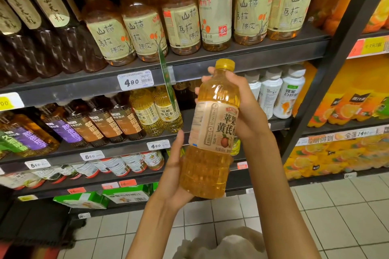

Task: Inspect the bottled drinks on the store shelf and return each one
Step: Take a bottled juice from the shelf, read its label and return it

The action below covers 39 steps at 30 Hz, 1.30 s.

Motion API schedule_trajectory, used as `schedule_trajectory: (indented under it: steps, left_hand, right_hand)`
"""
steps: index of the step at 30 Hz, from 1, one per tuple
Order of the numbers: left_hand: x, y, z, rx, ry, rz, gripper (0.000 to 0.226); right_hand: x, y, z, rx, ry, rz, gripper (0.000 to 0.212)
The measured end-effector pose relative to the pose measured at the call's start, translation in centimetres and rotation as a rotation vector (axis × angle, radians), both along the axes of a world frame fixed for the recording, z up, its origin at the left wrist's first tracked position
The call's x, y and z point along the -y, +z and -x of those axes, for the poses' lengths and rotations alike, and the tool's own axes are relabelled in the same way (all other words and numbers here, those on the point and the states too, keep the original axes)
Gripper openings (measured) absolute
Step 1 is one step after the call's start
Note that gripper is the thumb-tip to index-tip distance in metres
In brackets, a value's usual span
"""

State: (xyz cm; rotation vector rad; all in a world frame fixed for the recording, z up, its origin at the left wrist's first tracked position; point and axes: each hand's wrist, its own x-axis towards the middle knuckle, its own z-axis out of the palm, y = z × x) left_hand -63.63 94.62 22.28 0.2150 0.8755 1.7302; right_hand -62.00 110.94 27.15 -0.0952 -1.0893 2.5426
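1. Where the dark metal store shelf (210, 67) fills the left and middle of the view, its top board carries dark brown bottles with beige labels (48, 27) at the far left, and beside them amber bottles with pale green paper labels and white caps (143, 27).
2. On the front edge of this board sits a white price tag reading 4.90 (135, 80).
3. One board lower stand brown bottles with purple and brown labels (94, 124), then clear yellow bottles (155, 109).
4. The left hand (171, 176) supports the low part of a clear plastic bottle of golden yellow drink with a yellow cap and a cream label (212, 130); the palm is under the base side and the thumb lies straight along the bottle.
5. The bottle is held in the air in front of the shelf, almost upright, a little tilted, and it touches no board.
6. The right hand (242, 103) grasps the upper part of the bottle from behind, with its fingers curled around the shoulder under the cap.
7. To the right of this hand stand white bottles with white caps (280, 92), and further right are orange drink packs (347, 109).
8. Below, the floor has pale square tiles (336, 206).
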Motion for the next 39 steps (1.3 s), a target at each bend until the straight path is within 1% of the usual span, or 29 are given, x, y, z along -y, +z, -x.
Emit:
schedule_trajectory:
  steps: [2, 5, 7, 10, 11, 12, 14, 16, 18, 20, 23, 24, 26, 27, 28, 29, 31, 32, 34, 35, 36, 38, 39]
  left_hand:
    - [0.0, -0.1, 0.2, 0.048, -0.062, -0.071, 0.077]
    - [0.0, -0.4, 0.3, 0.005, -0.121, -0.053, 0.073]
    - [0.1, -0.7, 0.4, -0.110, -0.087, -0.021, 0.066]
    - [-0.3, -0.2, 0.6, -0.431, 0.083, 0.211, 0.061]
    - [-0.4, -0.2, 0.7, -0.507, 0.134, 0.268, 0.059]
    - [-0.6, -0.2, 0.8, -0.545, 0.165, 0.296, 0.055]
    - [-1.0, 0.1, 0.7, -0.550, 0.205, 0.289, 0.043]
    - [-1.0, 0.4, 0.3, -0.516, 0.232, 0.275, 0.043]
    - [-0.8, 0.2, 0.2, -0.477, 0.232, 0.249, 0.049]
    - [-0.5, 0.1, 0.3, -0.434, 0.205, 0.210, 0.051]
    - [-0.4, 0.6, 0.6, -0.343, 0.106, 0.117, 0.046]
    - [-0.5, 0.8, 0.7, -0.308, 0.071, 0.103, 0.052]
    - [-0.7, 0.8, 1.0, -0.293, -0.002, 0.107, 0.078]
    - [-0.7, 0.8, 1.1, -0.314, -0.026, 0.116, 0.085]
    - [-0.8, 0.8, 1.2, -0.355, -0.030, 0.126, 0.083]
    - [-0.8, 0.8, 1.3, -0.408, -0.015, 0.139, 0.075]
    - [-0.7, 1.4, 1.2, -0.551, 0.058, 0.206, 0.062]
    - [-0.7, 1.5, 1.2, -0.618, 0.098, 0.256, 0.064]
    - [-0.7, 1.4, 1.2, -0.672, 0.151, 0.331, 0.074]
    - [-0.8, 1.3, 1.1, -0.692, 0.162, 0.353, 0.074]
    - [-0.8, 1.2, 0.9, -0.716, 0.174, 0.364, 0.067]
    - [-0.9, 1.3, 0.5, -0.751, 0.191, 0.385, 0.056]
    - [-0.8, 1.4, 0.5, -0.752, 0.196, 0.382, 0.056]
  right_hand:
    - [0.2, -0.2, 0.2, -0.094, 0.026, 0.128, 0.033]
    - [0.1, -0.7, 0.5, -0.158, 0.036, 0.169, 0.036]
    - [-0.3, -1.0, 0.6, -0.088, -0.001, 0.081, 0.038]
    - [-1.0, -1.3, 0.4, 0.144, -0.144, -0.174, 0.046]
    - [-1.2, -1.4, 0.3, 0.182, -0.161, -0.243, 0.046]
    - [-1.2, -1.4, 0.2, 0.199, -0.159, -0.287, 0.043]
    - [-1.3, -1.7, 0.1, 0.208, -0.163, -0.308, 0.038]
    - [-1.4, -1.9, 0.1, 0.183, -0.178, -0.281, 0.032]
    - [-1.4, -2.1, 0.2, 0.137, -0.156, -0.180, 0.029]
    - [-1.3, -2.0, 0.3, 0.076, -0.106, -0.061, 0.033]
    - [-1.1, -1.9, 0.8, -0.038, -0.070, 0.052, 0.034]
    - [-1.0, -1.9, 0.8, -0.073, -0.064, 0.079, 0.034]
    - [-0.9, -2.0, 0.9, -0.111, -0.042, 0.119, 0.037]
    - [-0.8, -2.0, 0.9, -0.108, -0.023, 0.142, 0.039]
    - [-0.9, -2.1, 0.9, -0.084, -0.018, 0.148, 0.040]
    - [-0.9, -2.0, 1.0, -0.037, -0.027, 0.122, 0.042]
    - [-1.2, -1.8, 1.1, 0.116, -0.102, -0.049, 0.046]
    - [-1.2, -1.6, 1.1, 0.181, -0.140, -0.138, 0.044]
    - [-1.0, -1.4, 1.0, 0.246, -0.179, -0.254, 0.031]
    - [-0.9, -1.5, 1.0, 0.250, -0.182, -0.273, 0.026]
    - [-0.9, -1.6, 0.9, 0.243, -0.178, -0.272, 0.023]
    - [-0.9, -1.8, 0.7, 0.218, -0.176, -0.248, 0.023]
    - [-0.9, -1.8, 0.6, 0.201, -0.177, -0.238, 0.025]
